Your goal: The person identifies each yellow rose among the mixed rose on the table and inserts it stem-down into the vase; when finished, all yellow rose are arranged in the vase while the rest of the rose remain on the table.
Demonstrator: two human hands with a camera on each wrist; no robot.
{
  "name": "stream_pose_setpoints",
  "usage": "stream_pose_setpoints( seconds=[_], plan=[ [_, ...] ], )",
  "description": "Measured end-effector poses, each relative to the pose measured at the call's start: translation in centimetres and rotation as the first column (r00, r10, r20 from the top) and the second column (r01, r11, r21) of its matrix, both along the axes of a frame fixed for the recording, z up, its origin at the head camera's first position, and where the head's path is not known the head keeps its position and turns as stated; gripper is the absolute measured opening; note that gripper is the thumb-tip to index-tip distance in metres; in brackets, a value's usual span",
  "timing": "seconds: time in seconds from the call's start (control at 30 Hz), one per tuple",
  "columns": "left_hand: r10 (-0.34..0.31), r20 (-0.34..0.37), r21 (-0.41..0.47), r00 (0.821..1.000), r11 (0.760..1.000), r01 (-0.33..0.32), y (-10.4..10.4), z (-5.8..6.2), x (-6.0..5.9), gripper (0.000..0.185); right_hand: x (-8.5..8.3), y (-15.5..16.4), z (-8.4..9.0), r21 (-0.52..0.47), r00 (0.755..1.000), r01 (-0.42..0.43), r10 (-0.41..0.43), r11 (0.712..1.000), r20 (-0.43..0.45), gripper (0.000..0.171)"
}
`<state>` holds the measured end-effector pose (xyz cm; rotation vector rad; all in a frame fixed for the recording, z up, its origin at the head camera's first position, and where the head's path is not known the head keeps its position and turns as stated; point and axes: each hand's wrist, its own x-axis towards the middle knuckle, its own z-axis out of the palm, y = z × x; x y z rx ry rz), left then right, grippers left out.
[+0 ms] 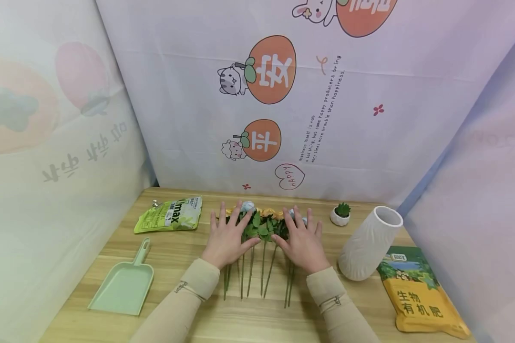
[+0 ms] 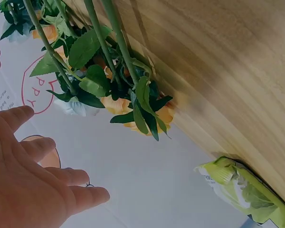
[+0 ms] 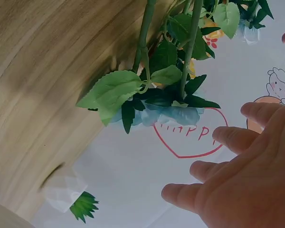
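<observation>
Several artificial flowers with blue and yellow heads and green leaves [image 1: 262, 229] lie side by side on the table, stems toward the person. My left hand [image 1: 228, 240] is spread over the left part of the row, fingers straight. Over the right part, my right hand [image 1: 301, 243] is spread likewise. In the left wrist view a yellow flower [image 2: 164, 116] shows beyond the left hand's fingertips, with a gap between. The right wrist view has a blue flower [image 3: 173, 115] close by the straight fingers of the right hand. Both hands hold nothing.
A green dustpan [image 1: 126, 286] and a green-and-white bag [image 1: 171, 214] lie on the left. To the right stand a small potted succulent [image 1: 340, 215] and a tilted-looking white vase [image 1: 365, 247]. Beside the vase lies a yellow-and-green fertilizer bag [image 1: 425, 300]. Printed cloth [image 1: 189, 119] hangs behind the table.
</observation>
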<state>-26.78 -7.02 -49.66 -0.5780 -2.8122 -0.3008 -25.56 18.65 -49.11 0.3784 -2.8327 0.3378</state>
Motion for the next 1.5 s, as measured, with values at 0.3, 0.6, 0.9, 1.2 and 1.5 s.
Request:
stream_pose_setpoints(
  seconds=[0.3,0.6,0.9,1.2,1.5],
  plan=[
    [-0.010,0.048,0.069,0.999,0.998,0.007,-0.3,-0.6,0.3,0.086,1.1,1.1,5.7,-0.077,0.994,-0.035,0.027,0.996,-0.107,0.099],
    [0.034,0.129,0.083,0.991,0.996,-0.045,-1.3,-1.4,0.4,0.083,5.3,6.2,16.0,-0.191,0.935,0.045,-0.109,0.981,-0.338,0.111],
    [0.030,0.132,0.106,0.991,0.993,-0.044,-1.7,-2.3,0.2,0.084,7.4,13.8,15.6,-0.344,0.954,0.125,-0.208,0.931,-0.218,0.114],
    [0.033,0.209,0.235,0.977,0.969,-0.083,-3.0,-2.2,-0.2,0.084,8.9,16.5,11.5,-0.622,0.975,0.215,-0.197,0.753,0.098,0.130],
    [0.178,0.200,0.304,0.964,0.924,-0.234,-4.1,-1.9,0.1,0.086,8.8,17.0,9.0,-0.595,0.949,0.312,-0.271,0.740,0.161,0.078]
  ],
)
